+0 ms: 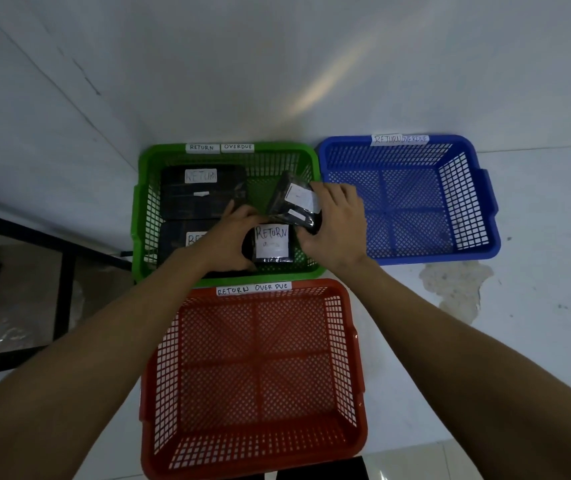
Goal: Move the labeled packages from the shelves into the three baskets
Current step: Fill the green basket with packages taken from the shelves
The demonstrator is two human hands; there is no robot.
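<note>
Reaching into the green plastic mesh basket, the left hand steadied a small black "RETURN"-labelled package while the right hand gripped a tilted black wrapped package, apparently fitting both into the last free corner.

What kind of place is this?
Probably a parcel-sorting corner of a storeroom: green plastic basket, blue plastic basket and red plastic basket on a pale floor, each tagged "RETURN OVERDUE", with black wrapped packages.

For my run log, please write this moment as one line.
left hand: holds small package | right hand: holds tilted package | green basket: four packages | red basket, blue basket: empty
</note>
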